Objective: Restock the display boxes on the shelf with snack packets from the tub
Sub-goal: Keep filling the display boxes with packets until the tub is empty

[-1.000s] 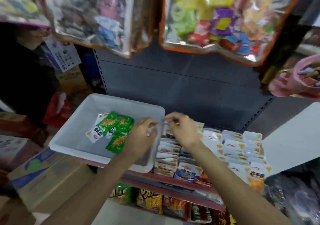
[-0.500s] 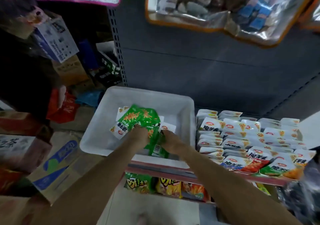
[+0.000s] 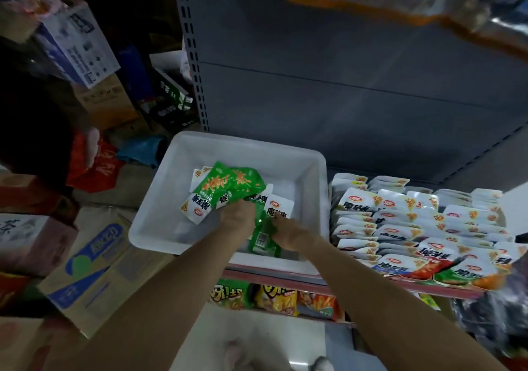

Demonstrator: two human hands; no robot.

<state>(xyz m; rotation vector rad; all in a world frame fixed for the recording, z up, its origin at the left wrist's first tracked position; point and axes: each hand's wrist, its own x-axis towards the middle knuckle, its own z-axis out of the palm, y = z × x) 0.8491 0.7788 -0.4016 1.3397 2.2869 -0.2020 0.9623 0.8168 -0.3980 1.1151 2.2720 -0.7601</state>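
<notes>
A white plastic tub sits on the shelf at the left, holding several green-and-white snack packets. Both of my hands are down inside it. My left hand grips a bunch of the green packets from below. My right hand holds the lower edge of a green packet near the tub's front wall. To the right of the tub stand the display boxes, filled with rows of white packets.
Grey shelf back panel rises behind the tub. Cardboard cartons are stacked on the floor at the left. A lower shelf holds yellow and green snack bags. A foil bag hangs overhead at the upper right.
Both hands left the display boxes and went left into the tub, where they closed on green packets. The camera tilted down and left.
</notes>
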